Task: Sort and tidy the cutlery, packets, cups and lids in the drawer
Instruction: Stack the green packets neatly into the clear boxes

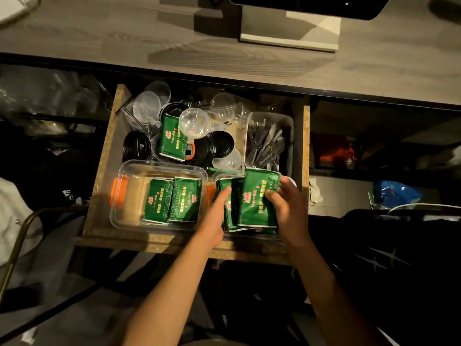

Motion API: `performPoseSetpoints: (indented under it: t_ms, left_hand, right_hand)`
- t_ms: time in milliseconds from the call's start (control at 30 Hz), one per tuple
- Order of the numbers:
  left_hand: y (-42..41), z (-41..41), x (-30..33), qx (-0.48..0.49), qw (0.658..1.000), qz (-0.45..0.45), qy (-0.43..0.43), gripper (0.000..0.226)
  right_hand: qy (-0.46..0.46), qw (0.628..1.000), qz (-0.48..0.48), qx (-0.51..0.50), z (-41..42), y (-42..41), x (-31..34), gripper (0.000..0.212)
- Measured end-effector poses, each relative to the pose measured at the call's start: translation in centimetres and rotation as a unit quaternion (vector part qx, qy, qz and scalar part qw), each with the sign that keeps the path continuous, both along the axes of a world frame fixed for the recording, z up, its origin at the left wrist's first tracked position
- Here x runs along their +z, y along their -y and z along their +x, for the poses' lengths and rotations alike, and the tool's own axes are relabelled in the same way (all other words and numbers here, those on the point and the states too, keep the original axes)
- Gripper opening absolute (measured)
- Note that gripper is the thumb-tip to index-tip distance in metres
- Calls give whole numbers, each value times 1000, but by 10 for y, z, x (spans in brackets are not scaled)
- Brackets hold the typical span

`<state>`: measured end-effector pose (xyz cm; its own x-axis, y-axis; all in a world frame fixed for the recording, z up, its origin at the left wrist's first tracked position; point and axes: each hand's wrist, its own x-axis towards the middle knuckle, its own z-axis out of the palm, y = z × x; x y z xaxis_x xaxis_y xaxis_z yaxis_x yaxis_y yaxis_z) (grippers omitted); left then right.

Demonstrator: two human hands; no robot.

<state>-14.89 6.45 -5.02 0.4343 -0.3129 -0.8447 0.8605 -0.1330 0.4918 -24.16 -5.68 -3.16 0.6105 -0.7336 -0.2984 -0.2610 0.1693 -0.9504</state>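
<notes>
The open wooden drawer (99, 171) holds a clear plastic box (129, 171) with an orange clip at the front left, and two green packets (172, 199) lie in it. My right hand (287, 206) grips a green packet (259, 196) on top of a stack of green packets at the front right. My left hand (217, 216) rests with straight fingers against the left side of that stack. Another green packet (172, 138) lies among clear cups (194, 122) and black lids (137, 146) at the back. A clear tray (287, 121) at the right holds dark plastic cutlery (267, 143).
A grey wooden desktop (124, 33) overhangs the drawer's back, with a monitor stand (289, 31) on it. Dark shelves with clutter flank the drawer. A chair frame (22, 228) stands at the lower left.
</notes>
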Motion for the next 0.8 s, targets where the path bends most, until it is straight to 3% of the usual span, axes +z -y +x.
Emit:
performPoseSetpoints:
  t_ms: [67,133,233,300,367,433,467,533,567,633,733,800]
  left_hand:
    - [4,-4,-14,26,999,1,-25,69]
    - [9,-7,13,11,999,-5,-35,73]
    - [11,-13,19,-18,1000,-9,-2,68]
    - [6,-15,15,-33,999,-1,8,77]
    - [-1,-12,11,-26,1000,7,12,66]
    - [-10,-4,12,-3,1000,0,7,45]
    - [-17,2,10,8,1000,4,10,54]
    - [-28,12,5,16,999,-5,37,104]
    - [-34,17,0,31,999,-10,35,117]
    - [-39,20,0,28,998,31,50,108]
    - [-48,23,2,26,997,45,64,95]
    - [-50,23,6,29,995,54,74,93]
  right_hand:
    - [-67,997,3,23,4,-10,-14,26]
    - [-142,990,-5,24,9,-22,-25,38]
    - [-150,989,2,-12,15,-38,-26,37]
    - [-112,993,25,14,15,-42,-22,27]
    - [-91,994,41,50,10,-37,-21,27]
    - [-131,990,-3,54,1,-26,-29,24]
    - [-160,983,-60,65,-5,-19,-37,24]
    - [-226,953,-139,145,-12,-10,-51,37]
    - [-258,936,-136,198,-13,-8,-53,44]
    - [-309,895,-152,284,-11,-7,-61,53]
    - [-381,812,-260,356,-4,-6,-64,53]
    - [-405,794,-250,379,2,-3,-63,47]
